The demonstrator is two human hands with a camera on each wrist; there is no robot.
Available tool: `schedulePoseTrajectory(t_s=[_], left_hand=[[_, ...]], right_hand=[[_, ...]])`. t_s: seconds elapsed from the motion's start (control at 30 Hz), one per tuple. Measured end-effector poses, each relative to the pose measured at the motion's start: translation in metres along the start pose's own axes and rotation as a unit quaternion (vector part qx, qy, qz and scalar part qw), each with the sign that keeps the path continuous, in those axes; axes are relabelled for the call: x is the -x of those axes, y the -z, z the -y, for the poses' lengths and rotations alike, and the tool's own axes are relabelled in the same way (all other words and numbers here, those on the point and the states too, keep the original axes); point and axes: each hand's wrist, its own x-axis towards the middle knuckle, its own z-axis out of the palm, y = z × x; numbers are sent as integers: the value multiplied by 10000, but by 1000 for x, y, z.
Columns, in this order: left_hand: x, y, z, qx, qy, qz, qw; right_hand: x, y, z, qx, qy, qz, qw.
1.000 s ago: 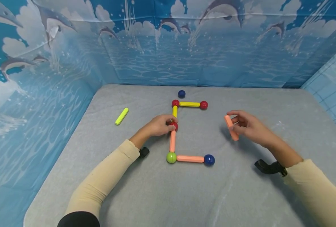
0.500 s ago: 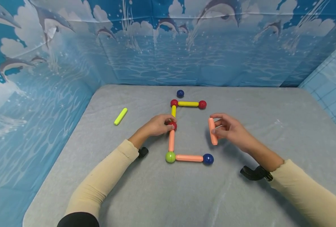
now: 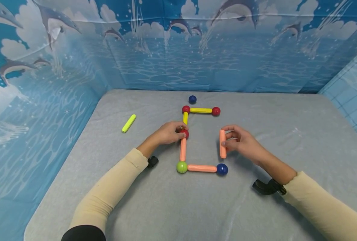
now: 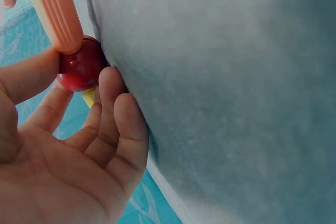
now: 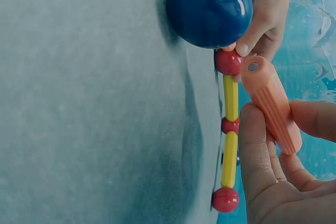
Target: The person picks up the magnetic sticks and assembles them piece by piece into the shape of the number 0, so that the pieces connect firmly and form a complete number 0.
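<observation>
My left hand [image 3: 170, 133] pinches the red ball [image 4: 84, 66] in the middle of a chain of rods and balls. From that ball a yellow rod [image 3: 185, 117] runs back to another red ball, and an orange rod [image 3: 183, 150] runs forward to a green ball [image 3: 182, 167]. A second orange rod [image 3: 201, 168] joins the green ball to a blue ball [image 3: 222, 169]. My right hand [image 3: 241, 143] holds a loose orange rod [image 5: 273, 106] between thumb and fingers, just behind the blue ball. A metal disc shows in the rod's end in the right wrist view.
At the back, a yellow rod [image 3: 201, 110] ends in a red ball [image 3: 216, 111]. A loose dark blue ball [image 3: 192, 99] lies behind it. A lone yellow-green rod [image 3: 129, 123] lies at left on the grey cloth [image 3: 268, 214]. A blue dolphin-print curtain [image 3: 178, 60] stands behind.
My right hand has moved left and slightly nearer with the orange rod, which has turned to point toward the blue ball. My left hand stays on the red ball.
</observation>
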Motion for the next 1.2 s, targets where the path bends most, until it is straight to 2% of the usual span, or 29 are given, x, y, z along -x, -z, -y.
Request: schedulePoseTrajectory(t_s=[0.2,0.57,1.2], left_hand=[[0,0,0,41,5,-4,10000],[-1,-1,-1,59,35,-17,10000],[-2,0,-4,26,104,-10,9999]], right_hand=[[-3,-3,-1,15,-146,61,9999],[-4,-3,-5,-71,-82,322,9994],[-4,-3,-8,-302,-216,453,9983]])
